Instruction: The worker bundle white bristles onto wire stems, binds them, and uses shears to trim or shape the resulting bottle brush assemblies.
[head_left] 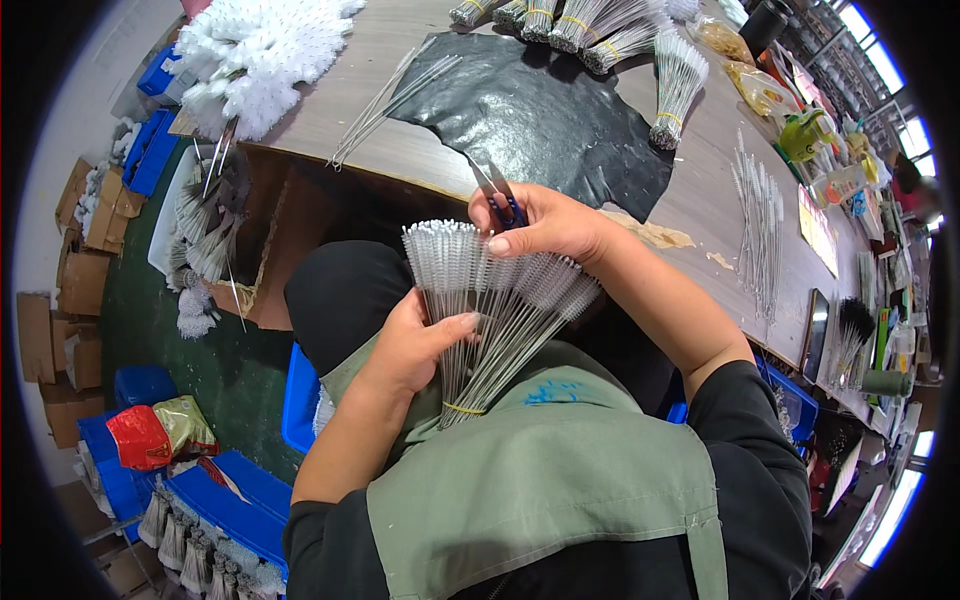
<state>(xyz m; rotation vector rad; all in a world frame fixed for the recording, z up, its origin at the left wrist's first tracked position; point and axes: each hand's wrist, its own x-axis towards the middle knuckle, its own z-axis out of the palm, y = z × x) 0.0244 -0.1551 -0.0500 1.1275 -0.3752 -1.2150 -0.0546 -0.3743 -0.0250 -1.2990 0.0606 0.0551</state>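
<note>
In front of my apron, a fanned bundle of thin wire-handled tube brushes (490, 320) stands with its pale bristle ends up and a yellow band around the wires at its lower end. My left hand (408, 342) grips the bundle from the left, its thumb lying across the wires. Small scissors (512, 212) with dark blue handles are in my right hand (552, 226), their blades pointing up and away from me. The right thumb lies at the upper edge of the bristles; whether it touches them I cannot tell.
Across the table (740, 90) lies a black sheet (520, 100), with banded brush bundles (680, 85) behind it. Loose wire brushes (760, 225) lie at the right. White bristle brushes (265, 60) hang over the left corner. Blue bins (235, 500) and cardboard boxes (85, 285) stand at the left.
</note>
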